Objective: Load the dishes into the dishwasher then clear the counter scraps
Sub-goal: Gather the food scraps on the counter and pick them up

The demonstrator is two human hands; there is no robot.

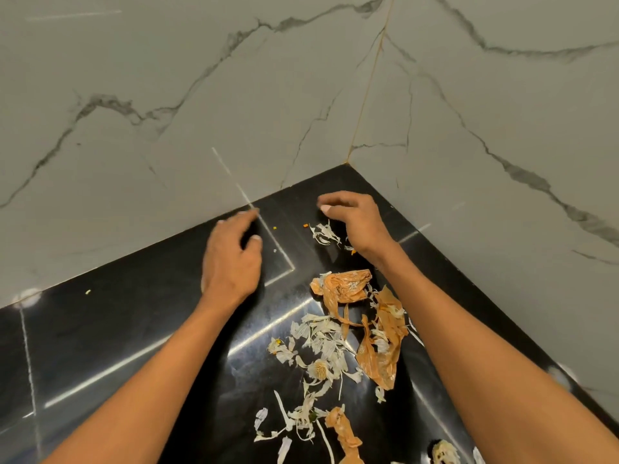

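Observation:
Onion and garlic skins litter the black counter (110,333). The main scrap pile (338,343) mixes orange onion skins (345,286) with pale garlic peels (318,336) between my forearms. A smaller clump of white peels (324,233) lies near the corner, just left of my right wrist. My right hand (351,219) hovers over the counter by that clump, fingers curled, nothing visibly held. My left hand (231,259) rests farther left, fingers loosely bent and apart, empty. No dishes or dishwasher are in view.
Grey marble-veined walls (234,95) meet in a corner (348,160) behind the counter. Tiny orange bits (305,225) and a pale crumb (87,292) dot the surface. More peels (442,452) lie at the bottom edge.

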